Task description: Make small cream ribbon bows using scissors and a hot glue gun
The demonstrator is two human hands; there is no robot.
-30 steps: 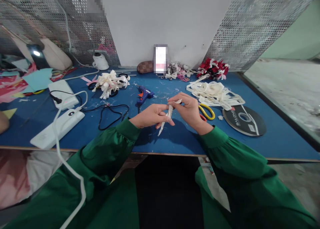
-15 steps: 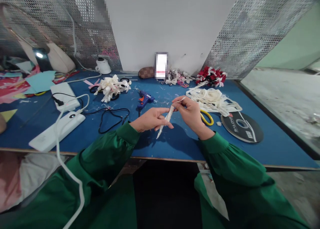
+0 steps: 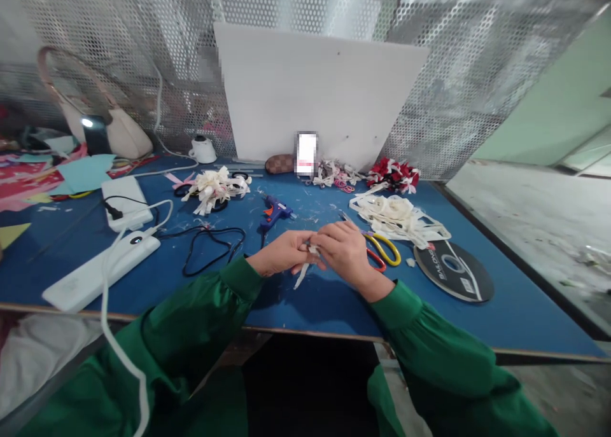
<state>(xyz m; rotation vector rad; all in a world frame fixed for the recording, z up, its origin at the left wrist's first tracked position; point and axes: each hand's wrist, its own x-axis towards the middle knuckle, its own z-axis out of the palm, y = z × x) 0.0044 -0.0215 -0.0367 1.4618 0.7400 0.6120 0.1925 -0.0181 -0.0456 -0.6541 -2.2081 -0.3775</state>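
Observation:
A cream ribbon (image 3: pixel 301 277) hangs from between my two hands, its loose end pointing down toward the front edge of the blue table (image 3: pixel 310 310). My left hand (image 3: pixel 286 252) is closed on the ribbon, fingers bent around it. My right hand (image 3: pixel 346 249) meets it from the right, its fingers pressed together over the upper part of the ribbon and hiding most of it. Just behind the right hand lie scissors (image 3: pixel 394 251) with yellow and red handles. A blue glue gun (image 3: pixel 275 212) rests beyond the left hand.
Cream ribbon (image 3: pixel 398 217) lies piled at right, beside a black spool disc (image 3: pixel 453 271). Cream bows (image 3: pixel 214 189), a black cord (image 3: pixel 214 230) and white power strips (image 3: pixel 102 271) are at left. Red bows (image 3: pixel 394 174) and a phone (image 3: pixel 306 154) stand at the back.
My right hand has moved in against the left, and the ribbon once stretched across the left fingers is now mostly covered. The camera view has tilted upward.

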